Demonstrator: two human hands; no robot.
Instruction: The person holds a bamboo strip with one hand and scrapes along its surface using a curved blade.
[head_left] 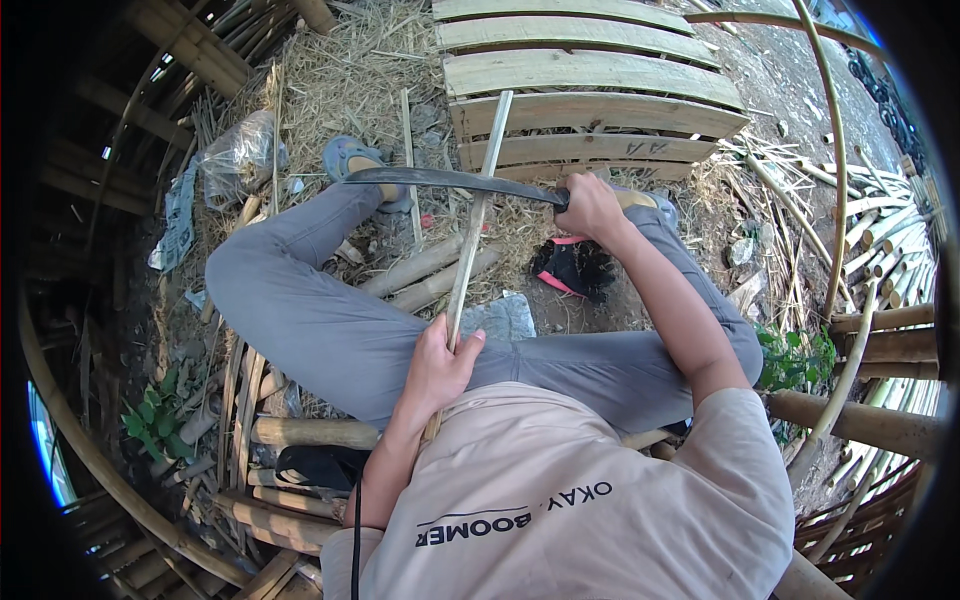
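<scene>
My left hand point(440, 362) is closed round the lower part of a long, pale bamboo strip point(467, 262), near my waist. The strip slants up and away from me, its far end over the wooden crate. In my right hand point(592, 208) is the dark handle of a machete point(450, 180). Its long, dark, slightly curved blade points left and lies across the strip's upper half; whether it cuts into the strip I cannot tell. The blade's tip overlaps my left foot in its clog point(352, 155).
A slatted wooden crate point(600, 75) stands ahead. Between my legs lie a black and pink cloth item point(572, 268), a grey flat block point(500, 317) and bamboo pieces point(430, 268). Cut bamboo poles point(890, 240) are piled at right. A clear plastic bag point(238, 160) sits at left among straw.
</scene>
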